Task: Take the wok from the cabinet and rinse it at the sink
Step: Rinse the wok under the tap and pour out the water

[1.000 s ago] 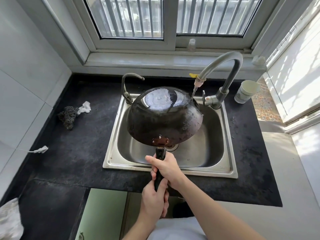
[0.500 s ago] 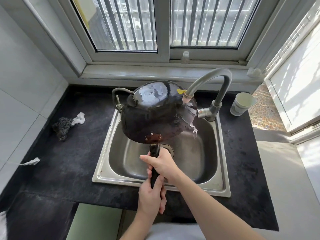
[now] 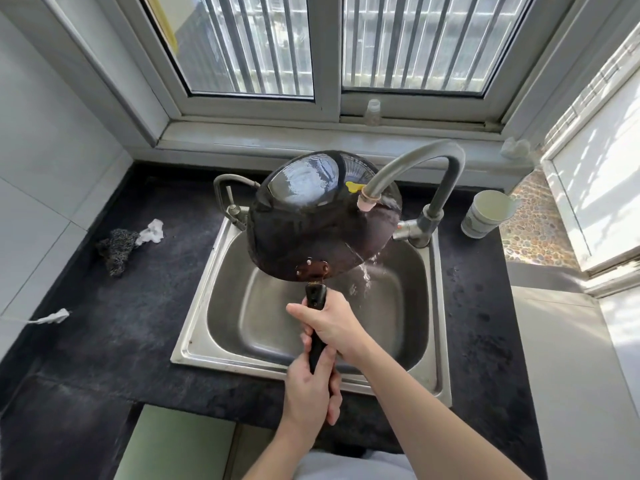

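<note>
A black wok (image 3: 311,233) hangs upside down over the steel sink (image 3: 242,327), its wet flat bottom facing up. Both hands grip its black handle: my right hand (image 3: 332,323) nearer the wok, my left hand (image 3: 308,393) at the handle's end. The grey faucet (image 3: 415,168) arches over the wok, with its pink-tipped spout touching or just above the wok's right side. Water runs off the wok's lower right edge into the basin.
A second small tap (image 3: 228,199) stands at the sink's back left. A dark scouring pad (image 3: 116,247) with white paper lies on the black counter (image 3: 121,323) at left, a white cup (image 3: 486,213) at right. The window sill runs behind.
The wok has moved farther back and to the right under the spout, and water now streams off its right edge. Both hands stay on the handle.
</note>
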A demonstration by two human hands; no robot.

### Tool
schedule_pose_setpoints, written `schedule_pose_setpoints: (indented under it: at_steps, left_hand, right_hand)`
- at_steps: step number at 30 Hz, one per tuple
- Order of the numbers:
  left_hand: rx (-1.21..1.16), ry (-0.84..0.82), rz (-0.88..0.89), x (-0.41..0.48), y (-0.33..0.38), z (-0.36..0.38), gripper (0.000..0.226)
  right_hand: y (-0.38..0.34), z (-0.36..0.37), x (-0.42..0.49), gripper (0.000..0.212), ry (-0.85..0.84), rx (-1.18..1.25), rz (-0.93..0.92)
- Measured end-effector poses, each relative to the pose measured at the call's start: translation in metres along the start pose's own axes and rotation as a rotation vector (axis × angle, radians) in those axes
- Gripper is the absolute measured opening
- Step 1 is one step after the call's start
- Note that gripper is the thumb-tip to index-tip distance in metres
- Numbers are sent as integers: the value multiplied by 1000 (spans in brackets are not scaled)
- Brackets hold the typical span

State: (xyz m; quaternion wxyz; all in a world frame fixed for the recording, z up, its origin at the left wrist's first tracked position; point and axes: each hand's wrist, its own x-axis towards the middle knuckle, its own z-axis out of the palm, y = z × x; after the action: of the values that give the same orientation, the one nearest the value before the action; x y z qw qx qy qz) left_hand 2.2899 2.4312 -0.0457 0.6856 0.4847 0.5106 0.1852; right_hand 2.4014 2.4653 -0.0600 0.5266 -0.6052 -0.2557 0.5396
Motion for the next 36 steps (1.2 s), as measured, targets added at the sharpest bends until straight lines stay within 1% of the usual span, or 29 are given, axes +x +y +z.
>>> schedule_pose_setpoints:
  at_steps: [5, 9, 13, 22, 30, 36]
  left_hand:
    - [33, -27, 15, -1, -5, 9, 32]
    - [79, -56, 25, -1, -9, 15, 32]
    - [96, -73, 17, -3, -12, 22, 33]
    - [49, -86, -11, -4, -18, 31, 37]
    - [-33, -124, -65, -7, -24, 34, 38]
    - [-40, -133, -86, -9, -27, 33, 38]
  right_hand:
    - [2, -12, -9, 25, 14, 50, -3]
    - [4, -21, -14, 28, 37, 87, 5]
    - [8, -28, -17, 27, 56, 101, 29]
    - [7, -36, -25, 34, 65, 22, 40]
    - [5, -37, -31, 35, 101, -72, 46]
    - [6, -36, -37, 33, 108, -107, 47]
